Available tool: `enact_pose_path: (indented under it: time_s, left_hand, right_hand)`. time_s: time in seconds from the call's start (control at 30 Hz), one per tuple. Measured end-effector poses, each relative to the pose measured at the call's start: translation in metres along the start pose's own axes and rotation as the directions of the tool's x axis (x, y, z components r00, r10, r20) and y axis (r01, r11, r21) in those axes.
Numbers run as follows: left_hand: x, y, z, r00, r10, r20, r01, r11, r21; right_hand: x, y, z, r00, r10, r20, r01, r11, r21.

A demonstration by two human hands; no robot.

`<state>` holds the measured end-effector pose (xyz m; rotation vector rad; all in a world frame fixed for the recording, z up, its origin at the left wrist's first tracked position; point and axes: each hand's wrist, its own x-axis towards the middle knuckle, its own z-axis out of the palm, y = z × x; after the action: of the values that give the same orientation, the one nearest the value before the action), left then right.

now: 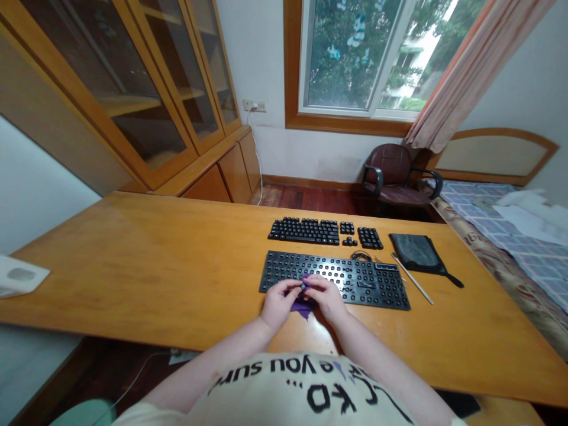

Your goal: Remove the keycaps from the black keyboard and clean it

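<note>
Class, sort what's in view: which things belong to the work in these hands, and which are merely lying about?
Probably in the work:
purple cloth, between left hand and right hand
small dark piece, held there
keyboard base
black keycaps

Apparently just lying about:
dark pouch
white stick, use unclear
brown chair

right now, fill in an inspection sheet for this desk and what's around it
surface: glossy wooden desk
things in use: keyboard, its key tops off; loose keys grouped beyond it; purple cloth
clutter: dark pouch and white stick right of the keyboard; white item at the far left
hands: left hand and right hand meet over the keyboard's near edge, fingers closed on the cloth and a small dark piece; exact grip unclear
cables: dark cord bundled behind the keyboard; white cable hanging from wall socket
surroundings: cabinet, window, curtain, chair, bed
</note>
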<state>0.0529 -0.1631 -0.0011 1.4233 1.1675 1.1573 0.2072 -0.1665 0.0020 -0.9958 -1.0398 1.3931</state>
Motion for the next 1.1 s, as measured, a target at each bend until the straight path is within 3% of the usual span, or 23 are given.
enact_pose_path:
  time_s: [0.2,0.43,0.87,0.97,1.1]
  left_hand:
    - [-0.0012,0.0004,-0.0013,1.000,0.016,-0.022,-0.015,0.998,0.058]
    - [-0.0002,0.0049,-0.0018,0.997,0.068,-0.024,-0.065,0.992,0.111]
    - [0.0003,0.0006,0.0019,0.991,0.135,-0.023,-0.133,0.988,0.082]
    - [0.0012,0.0021,0.0013,0.988,0.150,-0.048,-0.144,0.984,0.106]
    - [0.0013,0.0053,0.0004,0.984,0.179,-0.020,-0.174,0.974,0.145]
  right_hand:
    - [0.0021,0.0021,-0.0014,0.998,-0.036,-0.052,0.036,0.999,-0.008]
    - [0.0002,0.0017,0.0025,0.997,0.029,-0.066,-0.024,0.997,0.073]
    - [-0.0008,-0.0054,0.0022,0.992,-0.090,-0.093,0.085,0.995,-0.051]
    - [-0.0003,-0.0049,-0.0009,0.984,-0.171,-0.048,0.166,0.982,-0.090]
    - [-0.0014,-0.0017,-0.0027,0.982,-0.179,0.062,0.188,0.963,-0.193]
